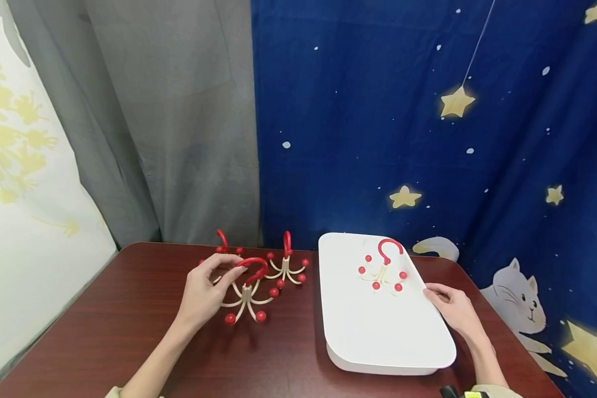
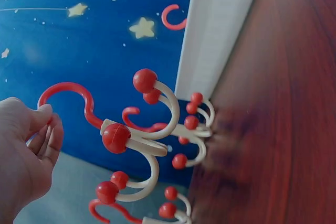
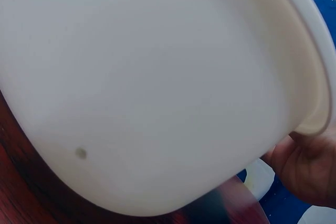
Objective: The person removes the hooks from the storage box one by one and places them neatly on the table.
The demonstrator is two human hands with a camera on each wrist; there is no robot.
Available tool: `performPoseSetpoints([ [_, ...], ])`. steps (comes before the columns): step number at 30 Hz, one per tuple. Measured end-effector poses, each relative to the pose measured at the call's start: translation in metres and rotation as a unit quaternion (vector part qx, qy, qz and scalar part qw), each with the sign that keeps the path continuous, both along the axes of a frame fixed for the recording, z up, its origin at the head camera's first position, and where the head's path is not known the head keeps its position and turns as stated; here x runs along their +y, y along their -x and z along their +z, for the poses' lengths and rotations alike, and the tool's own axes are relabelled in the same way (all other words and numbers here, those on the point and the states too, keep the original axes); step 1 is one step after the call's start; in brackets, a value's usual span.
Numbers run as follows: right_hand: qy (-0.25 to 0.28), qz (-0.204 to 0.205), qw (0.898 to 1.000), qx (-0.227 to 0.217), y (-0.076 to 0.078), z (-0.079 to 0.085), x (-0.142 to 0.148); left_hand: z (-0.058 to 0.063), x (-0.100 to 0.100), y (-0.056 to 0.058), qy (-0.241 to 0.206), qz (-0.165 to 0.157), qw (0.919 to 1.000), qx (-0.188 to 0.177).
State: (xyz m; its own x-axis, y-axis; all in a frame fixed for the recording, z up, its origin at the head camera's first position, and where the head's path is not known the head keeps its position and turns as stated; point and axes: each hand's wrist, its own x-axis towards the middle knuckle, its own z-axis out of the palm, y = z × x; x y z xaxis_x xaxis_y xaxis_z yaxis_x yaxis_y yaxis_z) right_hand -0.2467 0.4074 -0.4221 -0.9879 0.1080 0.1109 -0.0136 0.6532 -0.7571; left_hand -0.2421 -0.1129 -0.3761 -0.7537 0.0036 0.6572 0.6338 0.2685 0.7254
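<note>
By its red hook, my left hand point(image 1: 206, 290) pinches a multi-arm hanger point(image 1: 247, 293) between thumb and fingertips. Cream arms curve out below the hook and end in red balls. In the left wrist view this hanger point(image 2: 137, 142) hangs from the left hand point(image 2: 31, 145), over the tabletop. My right hand point(image 1: 455, 309) touches the right edge of a white tray point(image 1: 378, 337), its fingers relaxed along the rim. The right wrist view shows the tray wall point(image 3: 157, 87) close up, hiding part of the right hand point(image 3: 307, 166).
Another hanger point(image 1: 383, 271) stands in the tray toward its back. Behind the held one, a similar hanger point(image 1: 286, 265) stands on the brown table point(image 1: 119, 309). A further hanger's red hook point(image 1: 222, 239) shows at the back left, partly hidden by my left hand. Curtains hang behind the table.
</note>
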Motion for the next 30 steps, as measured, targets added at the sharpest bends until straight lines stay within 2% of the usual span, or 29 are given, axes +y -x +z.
performPoseSetpoints([
  [6, 0.003, -0.001, 1.000, -0.001, 0.001, -0.002, 0.000, -0.008, -0.022, -0.003, 0.007, 0.006, 0.9999, -0.012],
  [12, -0.003, -0.005, 1.000, -0.001, 0.001, -0.002, 0.000, -0.018, -0.041, -0.005, 0.037, 0.035, 0.9985, -0.019],
  [17, -0.004, -0.011, 1.000, -0.007, 0.001, -0.002, 0.000, -0.025, -0.053, -0.008, 0.045, 0.049, 0.9972, -0.033],
  [24, -0.004, -0.012, 1.000, -0.010, 0.001, -0.003, 0.001, -0.034, -0.071, -0.014, 0.054, 0.045, 0.9949, -0.072],
  [30, -0.002, -0.009, 1.000, -0.004, 0.001, -0.004, 0.001, -0.038, -0.079, -0.020, 0.047, 0.039, 0.9948, -0.081],
])
